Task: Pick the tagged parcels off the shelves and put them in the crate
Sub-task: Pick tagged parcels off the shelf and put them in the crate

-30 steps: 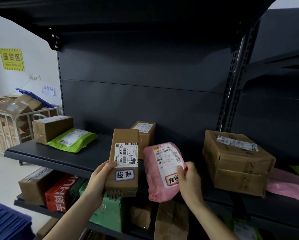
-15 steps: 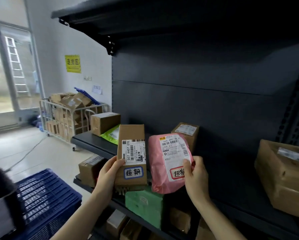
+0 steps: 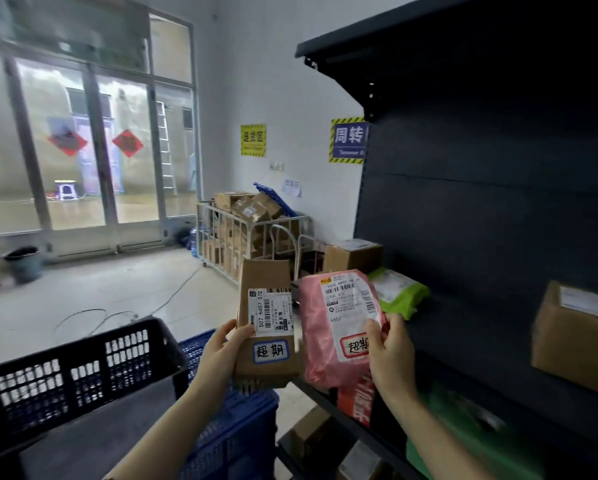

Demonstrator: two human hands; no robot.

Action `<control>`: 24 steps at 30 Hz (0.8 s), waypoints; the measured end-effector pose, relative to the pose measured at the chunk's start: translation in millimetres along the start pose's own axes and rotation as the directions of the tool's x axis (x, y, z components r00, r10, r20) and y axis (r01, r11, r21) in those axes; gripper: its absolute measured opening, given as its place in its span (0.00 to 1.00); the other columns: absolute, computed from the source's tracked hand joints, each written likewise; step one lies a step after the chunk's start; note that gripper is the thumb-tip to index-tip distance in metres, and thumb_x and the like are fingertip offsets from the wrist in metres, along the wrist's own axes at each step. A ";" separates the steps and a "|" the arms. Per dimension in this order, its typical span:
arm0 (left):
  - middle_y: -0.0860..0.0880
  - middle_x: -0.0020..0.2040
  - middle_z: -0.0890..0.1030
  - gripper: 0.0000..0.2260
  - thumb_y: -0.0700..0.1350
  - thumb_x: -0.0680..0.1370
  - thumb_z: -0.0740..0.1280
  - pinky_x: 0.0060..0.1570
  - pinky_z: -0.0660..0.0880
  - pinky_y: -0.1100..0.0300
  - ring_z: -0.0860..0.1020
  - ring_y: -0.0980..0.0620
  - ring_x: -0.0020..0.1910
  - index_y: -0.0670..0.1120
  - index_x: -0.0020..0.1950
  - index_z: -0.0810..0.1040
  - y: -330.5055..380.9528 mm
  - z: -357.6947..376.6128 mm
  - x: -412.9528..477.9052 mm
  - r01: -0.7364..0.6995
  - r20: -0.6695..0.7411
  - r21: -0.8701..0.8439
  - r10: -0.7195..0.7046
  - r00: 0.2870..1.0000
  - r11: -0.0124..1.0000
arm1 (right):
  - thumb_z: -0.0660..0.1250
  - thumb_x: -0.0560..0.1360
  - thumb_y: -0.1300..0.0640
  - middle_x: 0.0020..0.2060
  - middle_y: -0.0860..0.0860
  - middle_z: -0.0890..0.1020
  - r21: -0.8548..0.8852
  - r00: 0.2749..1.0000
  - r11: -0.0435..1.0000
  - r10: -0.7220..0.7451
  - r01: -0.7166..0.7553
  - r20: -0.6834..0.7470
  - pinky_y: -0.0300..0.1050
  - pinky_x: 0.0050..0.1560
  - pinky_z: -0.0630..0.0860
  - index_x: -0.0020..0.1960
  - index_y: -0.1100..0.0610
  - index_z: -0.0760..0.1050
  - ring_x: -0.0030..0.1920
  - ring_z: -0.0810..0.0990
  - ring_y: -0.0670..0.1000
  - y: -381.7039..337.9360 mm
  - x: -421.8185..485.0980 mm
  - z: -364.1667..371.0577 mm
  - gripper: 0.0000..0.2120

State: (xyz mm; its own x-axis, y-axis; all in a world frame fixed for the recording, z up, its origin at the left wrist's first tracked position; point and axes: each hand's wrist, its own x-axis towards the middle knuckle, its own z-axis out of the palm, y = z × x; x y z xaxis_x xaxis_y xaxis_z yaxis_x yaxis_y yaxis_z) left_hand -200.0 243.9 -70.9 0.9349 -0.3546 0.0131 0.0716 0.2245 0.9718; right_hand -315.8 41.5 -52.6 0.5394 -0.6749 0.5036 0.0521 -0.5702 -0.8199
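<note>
Centre frame, the cardboard parcel (image 3: 268,341) and pink poly-mailer (image 3: 335,327) stand upright side by side, long axes vertical, labels toward the camera, just off the shelf (image 3: 470,341) edge. The left hand (image 3: 221,351) grips the parcel's left side and the right hand (image 3: 391,358) pinches the mailer's lower right. The black crate (image 3: 79,368) sits lower left, open floor beyond

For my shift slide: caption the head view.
Left hand holds tagged cardboard parcel, right hand tagged pink parcel, beside black crate.

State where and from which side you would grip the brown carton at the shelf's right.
Likely its two end faces, one hand each, from the shelf's open front: the brown carton sits flat, looks too broad for one hand, and the back panel blocks the rear.
</note>
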 end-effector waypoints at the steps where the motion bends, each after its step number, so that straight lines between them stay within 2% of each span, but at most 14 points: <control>1: 0.40 0.52 0.83 0.13 0.45 0.77 0.65 0.40 0.80 0.53 0.83 0.42 0.45 0.44 0.61 0.74 4.2 -19.1 7.8 -0.009 -0.017 0.009 0.009 1.000 1.000 | 0.60 0.78 0.58 0.41 0.52 0.77 -0.001 1.000 1.000 -0.011 0.011 0.006 0.31 0.32 0.73 0.45 0.58 0.68 0.39 0.79 0.49 -7.0 1.1 21.8 0.05; 6: 0.42 0.52 0.82 0.12 0.47 0.78 0.64 0.35 0.77 0.56 0.82 0.46 0.43 0.47 0.60 0.74 20.0 -110.7 39.2 -0.017 -0.113 0.065 0.024 0.993 0.998 | 0.60 0.78 0.57 0.42 0.55 0.78 0.031 0.994 0.999 -0.028 0.025 0.106 0.45 0.35 0.78 0.44 0.57 0.67 0.42 0.80 0.53 -31.7 1.2 127.2 0.06; 8: 0.43 0.51 0.83 0.12 0.48 0.78 0.64 0.36 0.78 0.54 0.82 0.45 0.43 0.48 0.60 0.73 24.5 -145.1 47.1 -0.008 -0.167 0.081 0.022 0.986 0.997 | 0.60 0.78 0.57 0.41 0.56 0.78 0.034 0.989 0.999 -0.034 0.029 0.147 0.50 0.38 0.78 0.43 0.58 0.67 0.42 0.79 0.55 -38.8 -0.5 165.5 0.06; 11: 0.42 0.49 0.83 0.13 0.47 0.78 0.64 0.42 0.80 0.48 0.82 0.43 0.43 0.47 0.61 0.73 30.2 -194.5 57.1 -0.010 -0.256 0.063 0.026 0.966 0.998 | 0.61 0.78 0.58 0.41 0.58 0.78 0.054 0.974 0.998 -0.048 0.037 0.222 0.44 0.34 0.72 0.42 0.59 0.66 0.41 0.77 0.57 -50.8 -1.3 219.2 0.08; 13: 0.42 0.50 0.83 0.13 0.46 0.78 0.64 0.36 0.79 0.54 0.83 0.44 0.42 0.45 0.62 0.72 31.8 -224.0 63.5 -0.008 -0.310 0.052 0.024 0.951 0.999 | 0.60 0.78 0.58 0.41 0.59 0.77 0.086 0.959 0.996 -0.053 0.030 0.277 0.42 0.33 0.70 0.41 0.58 0.65 0.41 0.77 0.57 -57.5 -1.3 253.2 0.08; 15: 0.41 0.51 0.83 0.14 0.45 0.77 0.64 0.34 0.78 0.56 0.83 0.44 0.42 0.44 0.62 0.73 30.2 -249.4 70.6 -0.011 -0.359 0.027 0.020 0.933 1.000 | 0.60 0.78 0.59 0.41 0.59 0.77 0.119 0.943 0.993 -0.061 0.023 0.327 0.41 0.34 0.71 0.40 0.57 0.65 0.41 0.78 0.57 -61.4 -0.5 284.3 0.08; 17: 0.41 0.51 0.83 0.15 0.46 0.77 0.64 0.38 0.78 0.54 0.83 0.43 0.44 0.44 0.63 0.73 26.2 -271.6 78.1 -0.010 -0.402 0.030 0.021 0.916 1.000 | 0.60 0.78 0.58 0.42 0.58 0.78 0.129 0.924 0.992 -0.059 0.011 0.379 0.40 0.34 0.73 0.43 0.59 0.67 0.42 0.78 0.56 -62.5 2.3 314.2 0.07; 20: 0.42 0.51 0.83 0.18 0.48 0.77 0.65 0.42 0.79 0.51 0.83 0.43 0.46 0.45 0.65 0.72 21.4 -302.9 91.7 0.001 -0.460 0.047 0.020 0.888 0.999 | 0.59 0.79 0.56 0.44 0.58 0.78 0.158 0.890 0.987 -0.062 -0.011 0.452 0.43 0.37 0.77 0.46 0.59 0.68 0.44 0.79 0.55 -64.1 8.8 357.7 0.07; 24: 0.40 0.53 0.82 0.22 0.48 0.76 0.66 0.42 0.79 0.51 0.83 0.40 0.48 0.43 0.68 0.69 14.6 -333.9 113.5 0.008 -0.527 0.014 0.001 0.850 1.000 | 0.58 0.79 0.56 0.43 0.56 0.77 0.182 0.857 0.983 -0.081 -0.016 0.510 0.39 0.34 0.75 0.47 0.60 0.68 0.43 0.79 0.53 -65.4 20.1 410.1 0.08</control>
State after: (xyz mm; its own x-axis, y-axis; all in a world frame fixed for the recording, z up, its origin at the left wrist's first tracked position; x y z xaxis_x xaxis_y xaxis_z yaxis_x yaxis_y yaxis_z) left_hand 23.2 510.0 -133.8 0.9777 0.1775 -0.1122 0.0741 0.2087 0.9752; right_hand 36.3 257.3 -100.6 0.8861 -0.2934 0.3587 0.1958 -0.4646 -0.8636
